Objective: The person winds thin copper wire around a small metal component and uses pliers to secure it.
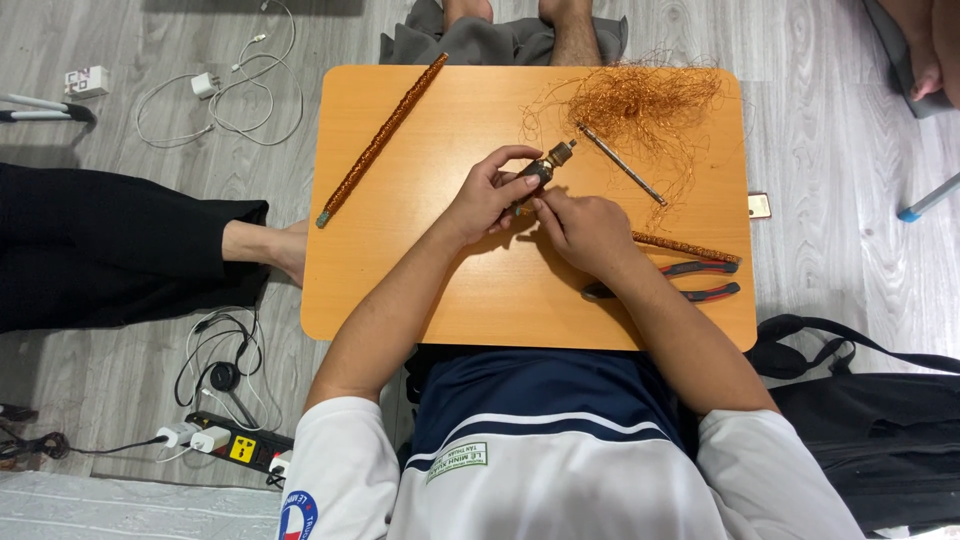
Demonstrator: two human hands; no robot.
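My left hand (487, 195) and my right hand (583, 228) meet over the middle of a small orange table (420, 280). Together they hold a small dark cylindrical part (548, 165) with a brass-coloured tip that points up and to the right. Just beyond the tip lies a thin metal rod (622, 165), and behind it a tangled heap of fine copper wire (640, 100). Red-handled pliers (690, 280) lie by my right forearm, next to a short copper-wrapped stick (688, 247).
A long copper-wrapped rod (380, 140) lies diagonally on the table's left part. Other people sit around: a leg in black at the left (120, 245), feet at the top (520, 25). White cables (220, 90), a power strip (240, 445) and a black bag (870, 440) lie on the floor.
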